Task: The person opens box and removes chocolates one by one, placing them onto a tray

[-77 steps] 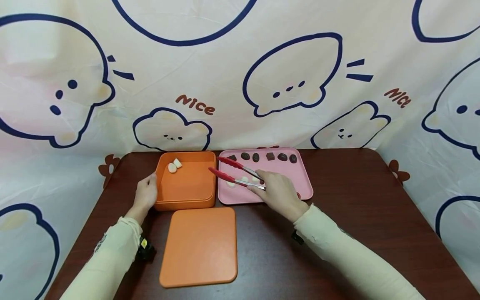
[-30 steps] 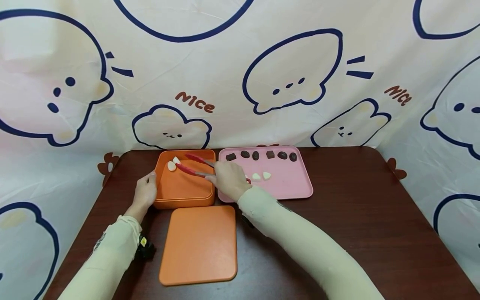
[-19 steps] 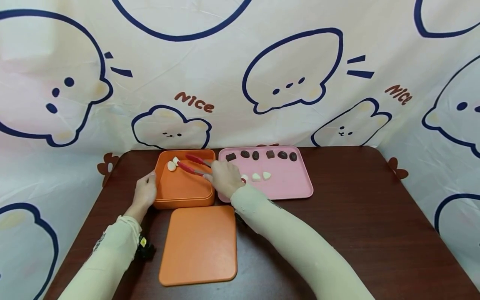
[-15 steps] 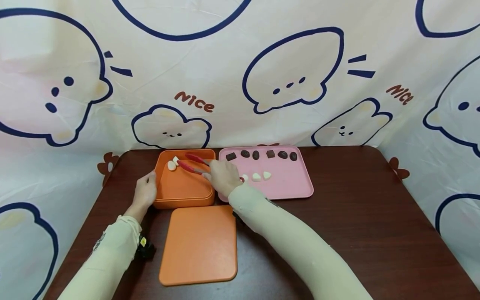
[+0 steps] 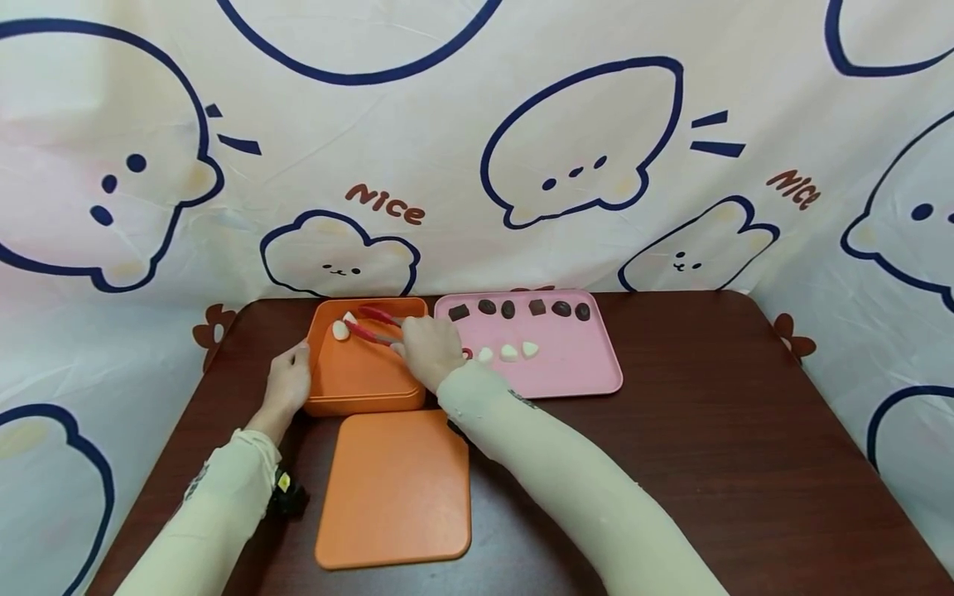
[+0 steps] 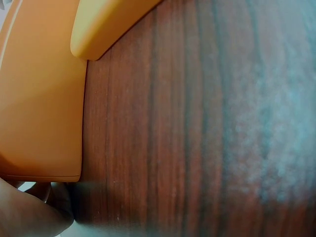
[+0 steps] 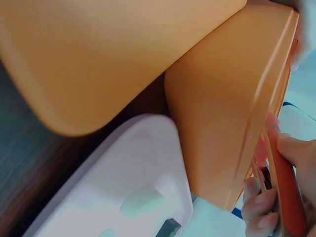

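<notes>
My right hand (image 5: 432, 352) grips tongs (image 5: 365, 332) with red tips and metal arms, reaching in over the orange box (image 5: 365, 406). The tong arms stand apart, and I see nothing between them. Close to the lower tip, two white pieces (image 5: 340, 331) that look like chocolates lie at the box's back left. In the right wrist view the thumb and curled fingers hold the red tong handle (image 7: 289, 197). My left hand (image 5: 289, 381) holds the box's left side, thumb at the rim; the left wrist view shows only part of this hand (image 6: 29, 212) at the box wall.
Right of the box, a pink tray (image 5: 574, 368) bears a back row of dark chocolates (image 5: 537, 307) and several white pieces (image 5: 509, 353) nearer the front; my right hand may hide more. A flat orange lid (image 5: 395, 488) lies on the dark wooden table (image 5: 708, 414) before the box.
My right hand has carried the tongs left from between the tray and box to over the box, then slightly further left. My left hand keeps its place on the box.
</notes>
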`<action>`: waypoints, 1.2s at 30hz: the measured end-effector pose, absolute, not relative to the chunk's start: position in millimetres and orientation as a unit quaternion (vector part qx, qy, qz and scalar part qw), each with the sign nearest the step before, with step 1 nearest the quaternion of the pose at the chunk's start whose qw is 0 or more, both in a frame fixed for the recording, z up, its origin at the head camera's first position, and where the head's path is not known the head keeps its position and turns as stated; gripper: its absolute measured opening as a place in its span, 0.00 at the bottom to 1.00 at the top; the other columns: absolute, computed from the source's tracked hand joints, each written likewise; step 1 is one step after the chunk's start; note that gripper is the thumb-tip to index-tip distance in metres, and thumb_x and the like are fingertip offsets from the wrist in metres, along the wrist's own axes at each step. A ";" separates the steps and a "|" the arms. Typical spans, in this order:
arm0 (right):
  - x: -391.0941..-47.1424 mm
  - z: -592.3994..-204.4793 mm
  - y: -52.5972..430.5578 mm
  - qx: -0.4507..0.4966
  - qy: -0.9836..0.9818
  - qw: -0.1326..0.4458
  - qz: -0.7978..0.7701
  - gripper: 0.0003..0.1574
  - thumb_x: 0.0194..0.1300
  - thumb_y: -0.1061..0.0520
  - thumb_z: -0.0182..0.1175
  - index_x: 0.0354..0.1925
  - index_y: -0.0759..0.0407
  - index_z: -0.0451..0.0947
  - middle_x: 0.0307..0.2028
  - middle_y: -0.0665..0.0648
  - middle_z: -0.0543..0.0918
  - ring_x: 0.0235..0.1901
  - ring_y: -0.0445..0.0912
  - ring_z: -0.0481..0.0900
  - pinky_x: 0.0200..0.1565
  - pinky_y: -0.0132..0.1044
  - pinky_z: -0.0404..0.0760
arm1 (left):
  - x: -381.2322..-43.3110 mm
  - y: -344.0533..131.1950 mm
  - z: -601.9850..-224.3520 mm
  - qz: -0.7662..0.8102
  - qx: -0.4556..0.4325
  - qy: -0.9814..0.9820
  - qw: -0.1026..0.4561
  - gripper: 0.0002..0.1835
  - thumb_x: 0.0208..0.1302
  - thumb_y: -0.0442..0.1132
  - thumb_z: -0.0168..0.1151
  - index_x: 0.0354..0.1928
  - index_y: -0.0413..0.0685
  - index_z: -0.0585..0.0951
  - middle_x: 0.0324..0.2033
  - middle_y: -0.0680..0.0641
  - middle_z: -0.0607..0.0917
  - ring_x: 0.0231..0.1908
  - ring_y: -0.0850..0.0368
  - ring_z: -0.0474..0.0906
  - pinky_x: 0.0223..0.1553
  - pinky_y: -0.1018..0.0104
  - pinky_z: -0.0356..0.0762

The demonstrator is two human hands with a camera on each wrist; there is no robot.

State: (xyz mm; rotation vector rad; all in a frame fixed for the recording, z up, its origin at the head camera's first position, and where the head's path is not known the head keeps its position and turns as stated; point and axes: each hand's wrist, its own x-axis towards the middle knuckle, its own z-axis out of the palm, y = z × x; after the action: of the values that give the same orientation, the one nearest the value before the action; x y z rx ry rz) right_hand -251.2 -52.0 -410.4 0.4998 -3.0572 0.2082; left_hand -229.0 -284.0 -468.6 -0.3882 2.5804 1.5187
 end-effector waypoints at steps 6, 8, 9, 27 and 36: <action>-248.6 -409.6 -57.9 0.172 -0.983 0.030 0.062 0.19 0.70 0.38 0.62 0.39 0.51 0.87 0.26 0.48 0.84 0.22 0.43 0.76 0.25 0.33 0.78 | -228.8 -282.8 -468.0 0.504 -0.125 0.852 0.058 0.33 0.82 0.55 0.23 0.80 0.46 0.50 0.80 0.38 0.51 0.79 0.37 0.48 0.78 0.39 0.50; -248.7 -410.1 -58.1 0.174 -0.982 0.032 0.059 0.19 0.71 0.39 0.62 0.40 0.51 0.87 0.28 0.48 0.85 0.23 0.43 0.77 0.27 0.33 0.81 | -228.5 -282.1 -467.5 0.504 -0.124 0.853 0.057 0.34 0.82 0.55 0.23 0.80 0.46 0.50 0.80 0.37 0.52 0.79 0.37 0.48 0.78 0.39 0.50; -248.7 -410.2 -57.7 0.173 -0.983 0.029 0.062 0.19 0.71 0.39 0.61 0.41 0.51 0.87 0.29 0.48 0.86 0.23 0.43 0.77 0.28 0.33 0.81 | -228.6 -282.1 -467.5 0.505 -0.124 0.852 0.058 0.34 0.82 0.55 0.23 0.80 0.45 0.50 0.80 0.37 0.52 0.79 0.37 0.48 0.78 0.39 0.50; -243.2 -405.2 -26.6 0.161 -0.979 0.005 0.121 0.22 0.74 0.39 0.58 0.34 0.53 0.82 0.25 0.50 0.81 0.24 0.43 0.76 0.26 0.36 0.76 | -228.5 -282.9 -468.3 0.500 -0.124 0.855 0.060 0.34 0.82 0.55 0.23 0.80 0.45 0.50 0.80 0.37 0.51 0.79 0.38 0.46 0.79 0.41 0.48; -232.7 -403.4 -9.6 0.160 -0.976 0.006 0.148 0.21 0.72 0.39 0.59 0.35 0.53 0.82 0.26 0.49 0.79 0.26 0.44 0.76 0.27 0.35 0.75 | -226.2 -283.5 -466.8 0.498 -0.120 0.856 0.065 0.34 0.81 0.57 0.22 0.81 0.48 0.48 0.80 0.38 0.50 0.79 0.37 0.46 0.78 0.38 0.49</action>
State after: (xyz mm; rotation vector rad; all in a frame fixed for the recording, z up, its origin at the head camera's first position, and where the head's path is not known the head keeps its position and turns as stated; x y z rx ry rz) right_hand -232.7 -9.6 -403.4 0.5001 -3.0544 0.4640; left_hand -226.2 -283.5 -466.8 -0.3615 2.5839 1.5036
